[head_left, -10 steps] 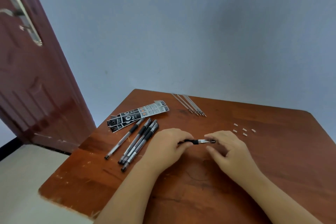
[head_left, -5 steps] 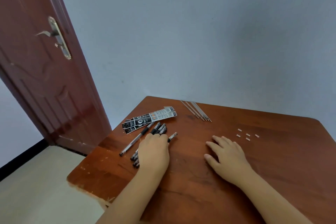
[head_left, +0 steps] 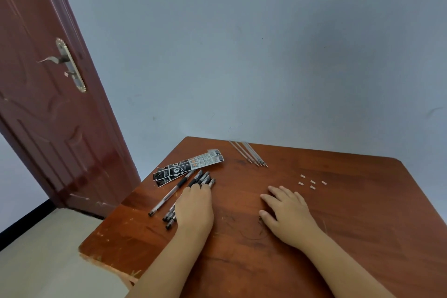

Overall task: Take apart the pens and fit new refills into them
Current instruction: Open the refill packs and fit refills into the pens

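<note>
pens [head_left: 202, 178] under left hand [head_left: 194, 208], right hand [head_left: 287, 210] apart

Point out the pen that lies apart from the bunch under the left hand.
The pen farthest left, nearest the door: it lies alone with a clear barrel showing, while the other pens are bunched under the left hand.

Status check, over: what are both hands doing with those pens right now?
Left hand flat on the bunch of pens, gripping none. Right hand open on the bare table. Refills untouched at far edge. Nothing in the way.
</note>
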Action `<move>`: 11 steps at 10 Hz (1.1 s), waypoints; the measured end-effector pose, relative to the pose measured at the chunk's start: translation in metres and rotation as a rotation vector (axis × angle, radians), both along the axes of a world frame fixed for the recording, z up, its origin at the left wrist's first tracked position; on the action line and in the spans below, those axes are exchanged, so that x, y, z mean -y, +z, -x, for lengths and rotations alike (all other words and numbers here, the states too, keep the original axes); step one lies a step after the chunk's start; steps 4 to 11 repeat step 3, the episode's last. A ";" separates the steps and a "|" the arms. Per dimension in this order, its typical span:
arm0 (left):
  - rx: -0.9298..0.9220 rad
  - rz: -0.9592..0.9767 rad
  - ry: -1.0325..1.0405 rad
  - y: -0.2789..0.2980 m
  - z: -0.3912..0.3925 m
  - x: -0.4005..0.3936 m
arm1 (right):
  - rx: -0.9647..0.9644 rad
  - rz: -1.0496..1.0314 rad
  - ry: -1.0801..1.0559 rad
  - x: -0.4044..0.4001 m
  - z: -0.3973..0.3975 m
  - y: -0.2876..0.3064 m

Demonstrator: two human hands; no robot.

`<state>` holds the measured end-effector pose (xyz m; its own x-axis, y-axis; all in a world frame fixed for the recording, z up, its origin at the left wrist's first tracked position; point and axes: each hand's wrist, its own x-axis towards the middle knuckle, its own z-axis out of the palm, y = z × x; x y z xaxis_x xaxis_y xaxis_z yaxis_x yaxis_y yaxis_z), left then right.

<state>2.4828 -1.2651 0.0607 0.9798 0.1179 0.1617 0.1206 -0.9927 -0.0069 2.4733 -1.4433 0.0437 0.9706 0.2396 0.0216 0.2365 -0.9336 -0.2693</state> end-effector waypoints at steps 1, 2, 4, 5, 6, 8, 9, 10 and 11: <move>-0.003 -0.005 0.005 0.001 0.003 0.002 | -0.003 -0.006 -0.003 0.000 0.001 0.000; 0.031 0.006 -0.039 0.003 0.006 0.005 | -0.015 -0.008 -0.006 0.001 0.001 0.001; 0.016 0.030 -0.158 0.003 0.030 0.011 | -0.031 -0.038 -0.006 0.003 0.002 0.002; 0.016 0.030 -0.158 0.003 0.030 0.011 | -0.031 -0.038 -0.006 0.003 0.002 0.002; 0.016 0.030 -0.158 0.003 0.030 0.011 | -0.031 -0.038 -0.006 0.003 0.002 0.002; 0.016 0.030 -0.158 0.003 0.030 0.011 | -0.031 -0.038 -0.006 0.003 0.002 0.002; 0.016 0.030 -0.158 0.003 0.030 0.011 | -0.031 -0.038 -0.006 0.003 0.002 0.002; 0.016 0.030 -0.158 0.003 0.030 0.011 | -0.031 -0.038 -0.006 0.003 0.002 0.002; 0.016 0.030 -0.158 0.003 0.030 0.011 | -0.031 -0.038 -0.006 0.003 0.002 0.002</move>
